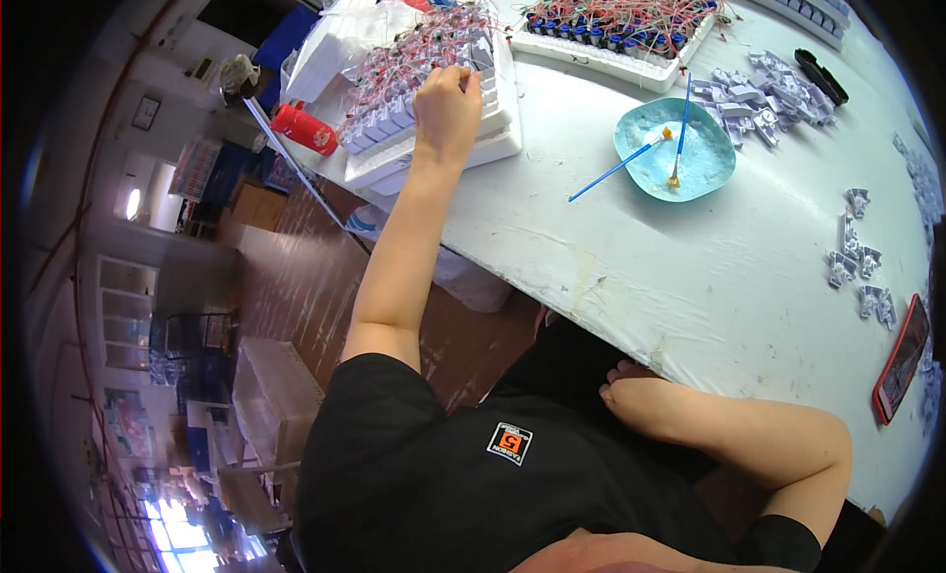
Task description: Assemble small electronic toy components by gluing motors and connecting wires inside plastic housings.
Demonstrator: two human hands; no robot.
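My left hand (pixel 448 110) reaches over a white foam tray (pixel 498 139) at the upper left, its fingers closed in a pinch. Whatever they hold is hidden behind the hand. Rows of small grey-white plastic housings (pixel 379 125) with thin red and white wires (pixel 414 53) fill this tray. My right hand (pixel 636 396) rests low by the table's near edge, fingers curled in, with nothing visible in them. A light-blue dish (pixel 709 184) on the table holds two blue-handled brushes (pixel 616 169), their bristle ends inside it.
Another foam tray (pixel 631 70) of blue-black parts under tangled wires stands at the back. Loose grey-white plastic pieces (pixel 759 100) lie beside a black object (pixel 821 77). More pieces (pixel 852 240) and a red-edged phone (pixel 900 361) are at right. A red bottle (pixel 307 130) sits left.
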